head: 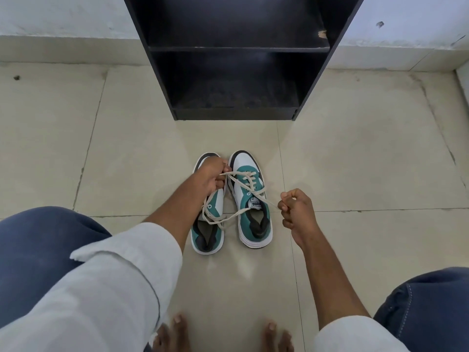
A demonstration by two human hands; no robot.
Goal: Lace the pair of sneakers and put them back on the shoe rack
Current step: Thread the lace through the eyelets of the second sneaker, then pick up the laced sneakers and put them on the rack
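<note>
- Pale floor tiles [127, 148] fill my view, with a dark shoe rack [236, 57] standing against the wall at the far side, its lower shelves bare as far as I can see.
- At far left my left knee in blue sits low in view, and my left sleeve runs diagonally up to the left hand [212, 177].
- That left hand hovers over the toe half of the left sneaker [208, 224], its fingers [220, 183] curled and pinching one end of the cream lace [247, 185].
- Loose lace loops lie over the left sneaker's upper eyelets, so I judge that shoe not properly laced yet.
- Just beside it stands the right sneaker [250, 199], toe towards the rack, heel towards me, lace crossed up its front.
- Both sneakers lie parallel on the floor, long axes pointing at the rack, between my hands.
- Further right, my right hand [297, 209] holds the other lace end, fingers [286, 199] pressed together on it, drawn out taut to the right of the shoe.
- The lace runs roughly crosswise between hands; my right hand is nearer the tongue, so I judge the next tightening pull goes outward from there.
</note>
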